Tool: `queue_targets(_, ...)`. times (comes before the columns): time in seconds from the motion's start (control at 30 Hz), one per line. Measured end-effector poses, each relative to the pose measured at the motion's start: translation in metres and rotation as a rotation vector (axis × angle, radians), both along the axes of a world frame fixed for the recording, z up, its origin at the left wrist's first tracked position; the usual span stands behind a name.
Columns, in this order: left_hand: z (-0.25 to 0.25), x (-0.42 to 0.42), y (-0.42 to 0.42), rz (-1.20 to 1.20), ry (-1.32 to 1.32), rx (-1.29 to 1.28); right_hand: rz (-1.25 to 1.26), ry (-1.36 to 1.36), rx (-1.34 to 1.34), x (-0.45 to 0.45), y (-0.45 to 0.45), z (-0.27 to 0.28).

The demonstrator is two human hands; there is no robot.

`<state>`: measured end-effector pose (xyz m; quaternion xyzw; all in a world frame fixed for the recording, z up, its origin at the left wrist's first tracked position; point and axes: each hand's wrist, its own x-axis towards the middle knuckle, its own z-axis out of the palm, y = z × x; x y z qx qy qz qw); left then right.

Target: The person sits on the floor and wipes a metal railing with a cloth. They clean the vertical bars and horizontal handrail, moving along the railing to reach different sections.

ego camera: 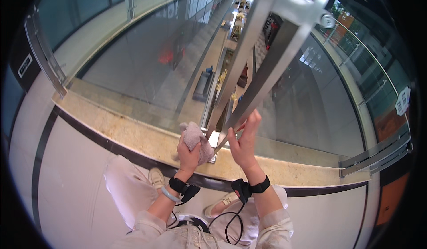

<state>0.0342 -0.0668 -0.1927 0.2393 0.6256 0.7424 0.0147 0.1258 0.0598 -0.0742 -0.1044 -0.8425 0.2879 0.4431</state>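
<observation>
A bunched pinkish-grey cloth [194, 139] sits in my left hand [188, 155], just left of the foot of a metal railing post [263, 72]. The post is made of two flat bars joined by a bracket near the top of the view. My right hand [243, 142] is at the post's right side, its fingers raised against or very close to the lower part of the bar; whether they grip it I cannot tell. A metal base plate [212, 157] shows on the stone ledge between my hands.
Glass panels [133, 65] rise from a beige stone ledge [133, 129] on both sides of the post. A lower floor with a dark sofa [203, 85] lies beyond. More railing posts [377, 152] stand at the right and left. Black cables hang from my wrist straps.
</observation>
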Motion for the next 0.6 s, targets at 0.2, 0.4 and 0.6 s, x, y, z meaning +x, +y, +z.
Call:
queue_targets(0.2,0.121,0.013,-0.024,-0.295,0.047,0.222,0.039,0.043,-0.243,0.018,-0.029,-0.003)
queue_targets(0.4,0.155,0.035,-0.011,-0.606,0.266,0.085,0.409,0.312,-0.514,0.035,-0.044,0.027)
queue_targets(0.6,0.193,0.016,-0.006,-0.766,0.863,-0.14,0.448,0.164,-0.577,0.06,-0.015,0.029)
